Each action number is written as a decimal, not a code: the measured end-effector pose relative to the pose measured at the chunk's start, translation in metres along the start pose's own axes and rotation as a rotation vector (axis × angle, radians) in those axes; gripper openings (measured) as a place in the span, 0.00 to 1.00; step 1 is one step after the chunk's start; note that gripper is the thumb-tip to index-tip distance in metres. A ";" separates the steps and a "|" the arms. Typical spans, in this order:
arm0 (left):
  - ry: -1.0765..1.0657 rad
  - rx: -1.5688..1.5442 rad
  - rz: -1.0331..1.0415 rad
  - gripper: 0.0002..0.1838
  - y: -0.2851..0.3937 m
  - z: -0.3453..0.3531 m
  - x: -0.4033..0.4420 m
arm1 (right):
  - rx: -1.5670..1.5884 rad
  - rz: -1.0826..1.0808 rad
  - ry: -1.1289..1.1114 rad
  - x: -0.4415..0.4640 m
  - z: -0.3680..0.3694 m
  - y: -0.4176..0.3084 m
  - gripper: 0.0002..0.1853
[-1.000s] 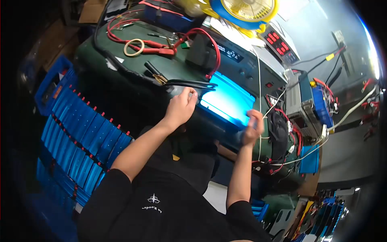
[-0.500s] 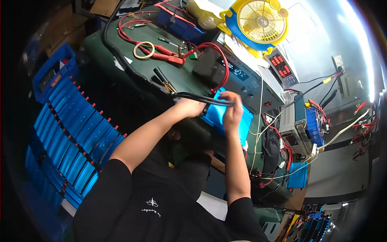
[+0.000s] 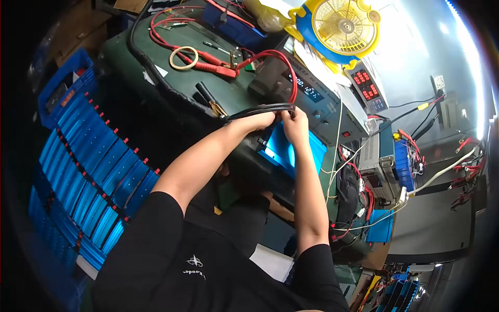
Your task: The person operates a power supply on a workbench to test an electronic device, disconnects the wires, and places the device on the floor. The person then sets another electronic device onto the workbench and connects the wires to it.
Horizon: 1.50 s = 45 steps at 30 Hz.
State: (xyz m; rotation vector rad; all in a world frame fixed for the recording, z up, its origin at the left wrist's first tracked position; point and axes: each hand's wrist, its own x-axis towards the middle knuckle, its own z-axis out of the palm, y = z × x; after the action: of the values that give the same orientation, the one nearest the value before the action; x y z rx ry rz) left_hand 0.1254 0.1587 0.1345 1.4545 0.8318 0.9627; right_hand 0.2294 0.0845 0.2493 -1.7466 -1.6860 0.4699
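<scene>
My right hand [image 3: 295, 125] is closed on the ends of black cables [image 3: 254, 109] above a blue metal case [image 3: 288, 151]. Just left of it, my left hand [image 3: 260, 121] reaches in beside the same cables, close to the red cables at the power supply's front. Its fingers are curled and mostly hidden, so what they grip is unclear. A black-handled clamp with brass jaws [image 3: 217, 109] lies on the green bench mat [image 3: 192, 93], near my left wrist.
A bench power supply [image 3: 312, 99] stands behind the case, with a yellow and blue fan [image 3: 343, 28] beyond. Red clamps [image 3: 218, 68] and a tape ring [image 3: 183, 58] lie on the mat. Stacked blue cases [image 3: 99, 171] stand at left; a thick black cable [image 3: 156, 75] crosses the mat.
My right hand has moved up and slightly left with the black cables. My left hand has shifted up and right, so both hands are now close together near the power supply.
</scene>
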 end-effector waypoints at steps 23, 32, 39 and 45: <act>0.483 0.314 0.205 0.16 0.007 -0.134 -0.253 | -0.353 -0.309 0.004 -0.158 -0.047 0.010 0.27; 0.574 0.205 0.256 0.21 0.025 -0.129 -0.241 | -0.506 -0.528 0.245 -0.136 -0.060 0.032 0.16; 0.639 0.233 0.321 0.16 0.021 -0.117 -0.258 | -0.386 -0.455 0.439 -0.085 -0.128 0.092 0.13; 0.596 0.090 0.342 0.12 0.062 -0.128 -0.263 | -0.386 -0.464 0.899 -0.087 -0.173 0.137 0.20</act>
State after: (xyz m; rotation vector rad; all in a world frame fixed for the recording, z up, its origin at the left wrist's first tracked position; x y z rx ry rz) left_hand -0.1009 -0.0325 0.1707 1.4269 1.0787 1.6855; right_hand 0.4361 -0.0303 0.2660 -1.3863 -1.4483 -0.7889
